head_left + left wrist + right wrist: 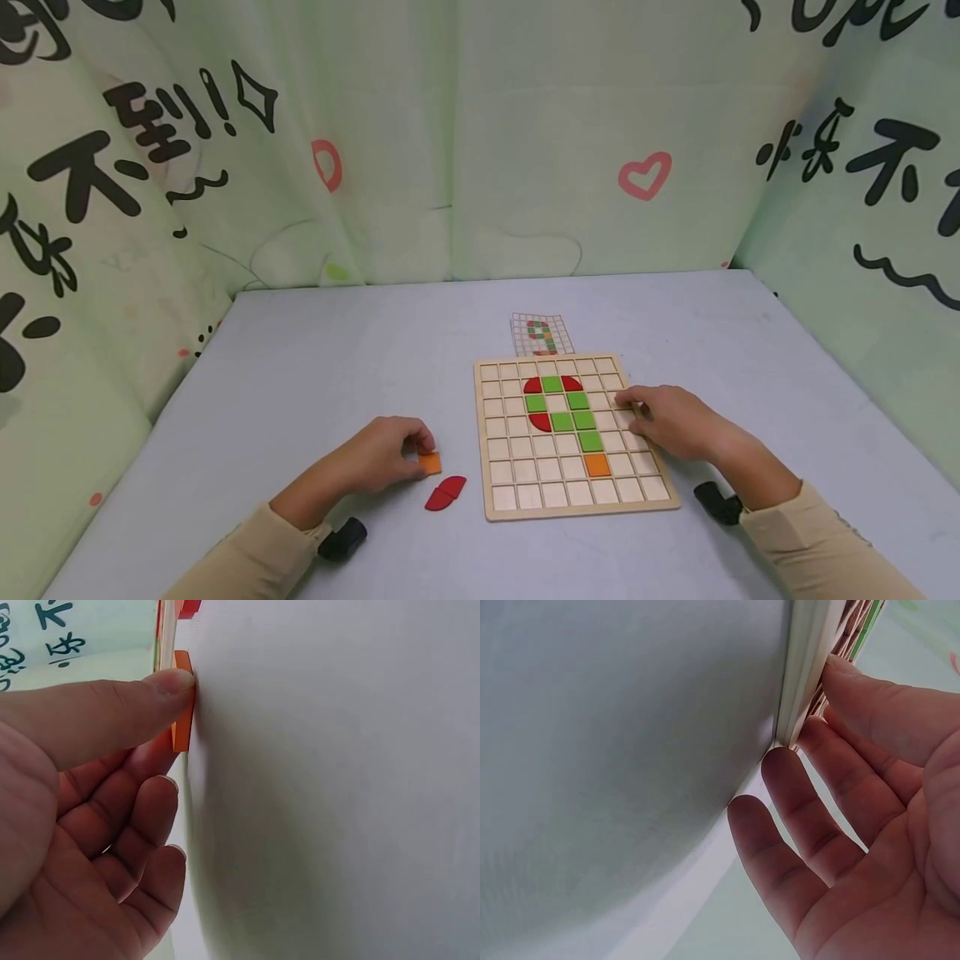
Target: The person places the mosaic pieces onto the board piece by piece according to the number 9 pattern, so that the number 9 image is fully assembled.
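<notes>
My left hand (378, 457) pinches an orange square tile (431, 463) between thumb and fingers, left of the board and low over the table. In the left wrist view that tile (183, 731) appears edge-on under the thumb. Two red rounded pieces (452, 487) lie together just in front of it. The wooden grid board (581, 512) carries several green squares (590, 441), red quarter-rounds (540, 422) and one orange square (597, 465), forming a loop with a tail. My right hand (678, 421) rests on the board's right edge, its fingers touching the rim (802, 675).
Behind the board lies a printed pattern card (558, 325), partly covered by its far edge. Both wrists wear black devices (343, 540). A pale cloth-covered table (360, 350) is enclosed by green curtains (525, 167) at the back and sides.
</notes>
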Available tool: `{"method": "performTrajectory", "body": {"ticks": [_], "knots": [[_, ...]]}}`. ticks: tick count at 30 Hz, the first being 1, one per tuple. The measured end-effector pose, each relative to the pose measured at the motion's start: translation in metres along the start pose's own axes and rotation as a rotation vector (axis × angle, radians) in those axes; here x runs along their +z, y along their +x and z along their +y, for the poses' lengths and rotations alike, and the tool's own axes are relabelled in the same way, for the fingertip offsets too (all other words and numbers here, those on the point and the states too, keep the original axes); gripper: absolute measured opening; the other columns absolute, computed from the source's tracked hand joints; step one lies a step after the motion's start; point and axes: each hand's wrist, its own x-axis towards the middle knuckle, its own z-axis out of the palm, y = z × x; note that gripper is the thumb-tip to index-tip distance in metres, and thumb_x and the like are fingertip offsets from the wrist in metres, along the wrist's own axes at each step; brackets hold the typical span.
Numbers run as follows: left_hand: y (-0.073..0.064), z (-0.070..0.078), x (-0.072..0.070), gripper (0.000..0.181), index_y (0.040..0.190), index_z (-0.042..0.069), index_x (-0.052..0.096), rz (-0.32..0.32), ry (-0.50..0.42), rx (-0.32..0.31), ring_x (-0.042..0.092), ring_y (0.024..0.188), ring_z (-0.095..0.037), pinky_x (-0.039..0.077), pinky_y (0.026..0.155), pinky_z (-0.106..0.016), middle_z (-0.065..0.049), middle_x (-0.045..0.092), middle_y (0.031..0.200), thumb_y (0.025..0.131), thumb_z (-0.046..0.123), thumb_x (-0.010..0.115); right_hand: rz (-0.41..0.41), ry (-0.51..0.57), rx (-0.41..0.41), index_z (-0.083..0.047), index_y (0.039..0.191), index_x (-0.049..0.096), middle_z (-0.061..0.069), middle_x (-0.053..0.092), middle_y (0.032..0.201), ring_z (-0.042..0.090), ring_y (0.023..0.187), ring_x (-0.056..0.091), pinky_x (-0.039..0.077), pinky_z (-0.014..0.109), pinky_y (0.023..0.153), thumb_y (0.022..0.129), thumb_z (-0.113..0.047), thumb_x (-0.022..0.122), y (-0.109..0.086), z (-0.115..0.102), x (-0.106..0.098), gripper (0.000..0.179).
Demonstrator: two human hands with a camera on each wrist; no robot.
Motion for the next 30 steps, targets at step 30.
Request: {"method": "performTrajectory", "body": {"ticks": [30], "knots": [[0.0004,0.0018,0.0017,0.022,0.093,0.013,0.065,0.049,0.037,0.004,0.054,0.083,-0.015,0.051,0.078,-0.032,0.007,0.059,0.085,0.081,0.006,0.083,-0.003,-0.006,0.001,0.003,0.132,0.06,0.019,0.064,0.118,0.034,0.102,0.058,0.047,0.053,0.089,0.094,-0.012,0.067,-0.0006,-0.0021,-0.0013,0.041]]}}
